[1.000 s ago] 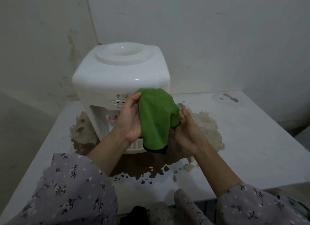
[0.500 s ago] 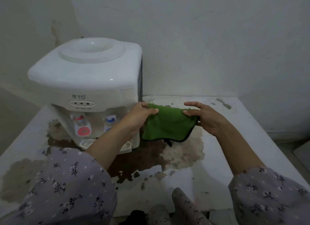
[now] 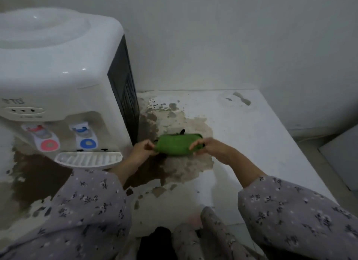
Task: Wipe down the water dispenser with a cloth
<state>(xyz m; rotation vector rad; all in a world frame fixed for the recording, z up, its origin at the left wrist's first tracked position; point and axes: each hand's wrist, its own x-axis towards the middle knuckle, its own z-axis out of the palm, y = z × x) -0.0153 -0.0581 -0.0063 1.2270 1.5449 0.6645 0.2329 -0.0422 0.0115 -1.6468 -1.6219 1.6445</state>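
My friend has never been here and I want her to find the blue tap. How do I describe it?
Look for the white water dispenser on the stained table. Under its front, above the drip tray, hang two taps side by side. The blue tap is the right one, nearer the green cloth, with a blue ring; the red tap beside it has a red one.

Water dispenser [image 3: 64, 70] left side off-frame

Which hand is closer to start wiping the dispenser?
Probably left. The left hand holds the cloth right beside the dispenser; the right hand holds its far end, farther away.
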